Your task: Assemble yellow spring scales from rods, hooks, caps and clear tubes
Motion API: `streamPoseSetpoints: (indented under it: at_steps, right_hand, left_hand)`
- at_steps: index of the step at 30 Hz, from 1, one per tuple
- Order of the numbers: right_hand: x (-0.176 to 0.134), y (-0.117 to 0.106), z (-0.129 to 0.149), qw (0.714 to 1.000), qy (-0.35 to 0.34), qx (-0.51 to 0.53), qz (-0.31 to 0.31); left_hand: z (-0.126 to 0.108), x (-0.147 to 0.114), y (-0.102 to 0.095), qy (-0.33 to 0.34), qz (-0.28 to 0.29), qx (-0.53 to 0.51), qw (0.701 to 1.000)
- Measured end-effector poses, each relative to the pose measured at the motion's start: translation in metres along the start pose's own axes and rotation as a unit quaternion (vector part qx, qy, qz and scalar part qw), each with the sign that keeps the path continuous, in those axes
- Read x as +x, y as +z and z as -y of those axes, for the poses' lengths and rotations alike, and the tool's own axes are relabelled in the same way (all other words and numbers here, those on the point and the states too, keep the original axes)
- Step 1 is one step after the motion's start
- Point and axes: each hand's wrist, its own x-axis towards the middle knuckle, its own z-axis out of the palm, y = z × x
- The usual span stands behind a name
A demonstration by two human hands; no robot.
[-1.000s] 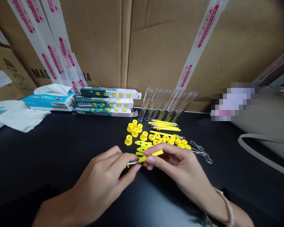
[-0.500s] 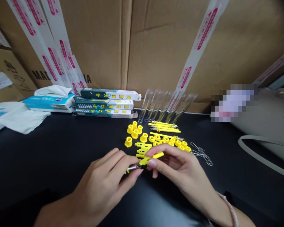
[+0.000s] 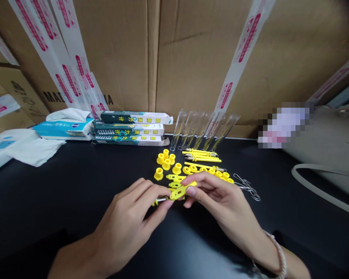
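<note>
My left hand (image 3: 136, 217) pinches a small metal spring (image 3: 161, 200) with a yellow end piece, most of it hidden by the fingers. My right hand (image 3: 221, 205) grips a flat yellow plastic strip (image 3: 179, 192) with holes in it, between thumb and forefinger. The strip's holed end meets the spring's end at my left fingertips; whether they are hooked together I cannot tell. Just beyond, more yellow strips (image 3: 174, 177) lie on the black table, partly covered by my right hand. Yellow rings (image 3: 193, 169) and flanged yellow caps (image 3: 177, 168) sit behind them.
Yellow rods with springs (image 3: 203, 159) lie in front of several clear tubes (image 3: 192, 131) by the cardboard box (image 3: 186, 50). Metal hooks (image 3: 247, 188) are at the right, near a grey bag (image 3: 328, 155). Slim boxes (image 3: 130, 129) and a tissue pack (image 3: 65, 130) stand left.
The yellow strip has turned so its flat, holed face shows, and its holed end has dipped against my left fingertips. Both hands stay close together. The camera view has shifted slightly.
</note>
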Motion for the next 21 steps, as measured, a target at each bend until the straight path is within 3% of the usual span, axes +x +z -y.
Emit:
streamPoseSetpoints:
  at_steps: [14, 21]
  right_hand:
    - [-0.0041, 0.0026, 0.0036, 0.978, -0.128, -0.164, 0.005]
    - [-0.0071, 0.0013, 0.0011, 0.941, -0.209, -0.264, 0.028]
  left_hand:
    - [0.0036, -0.0029, 0.003, -0.033, 0.024, -0.037, 0.998]
    - [0.0039, -0.0012, 0.0032, -0.042, 0.014, -0.043, 0.998]
